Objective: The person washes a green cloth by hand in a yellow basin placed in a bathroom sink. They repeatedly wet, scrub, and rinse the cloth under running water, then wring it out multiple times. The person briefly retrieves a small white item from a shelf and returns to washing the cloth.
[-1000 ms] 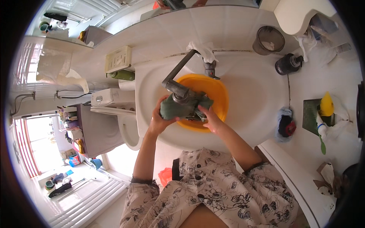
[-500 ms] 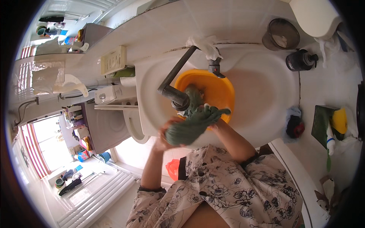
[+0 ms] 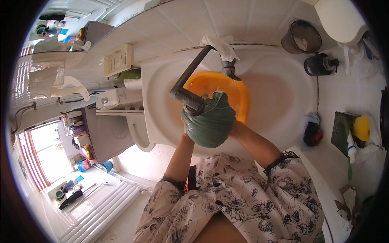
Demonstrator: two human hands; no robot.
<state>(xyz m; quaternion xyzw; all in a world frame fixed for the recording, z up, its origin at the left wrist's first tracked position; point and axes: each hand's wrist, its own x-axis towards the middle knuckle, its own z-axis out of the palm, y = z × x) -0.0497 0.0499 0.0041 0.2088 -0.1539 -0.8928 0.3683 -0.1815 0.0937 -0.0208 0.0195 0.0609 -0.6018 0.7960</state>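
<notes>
A bundled green cloth, stretched smooth and rounded at its near end, hangs between my hands over the near edge of an orange basin. My left hand grips its left side, with the fingers mostly hidden behind the fabric. On the right side my right hand holds it too, its fingers also largely covered. The dark swivel spout of the tap reaches over the basin, its end right above the cloth. Part of the cloth's far end lies behind the spout.
The basin sits in a white sink. At the back are a tap handle and a grey bin-like cup. A black bottle and a dark and red cloth lie right. A soap dish is left.
The green cloth has gone from a twisted, sideways-stretched bundle to a rounder, spread one. My right hand has come out to its right side, and my left hand has shifted slightly right and up.
</notes>
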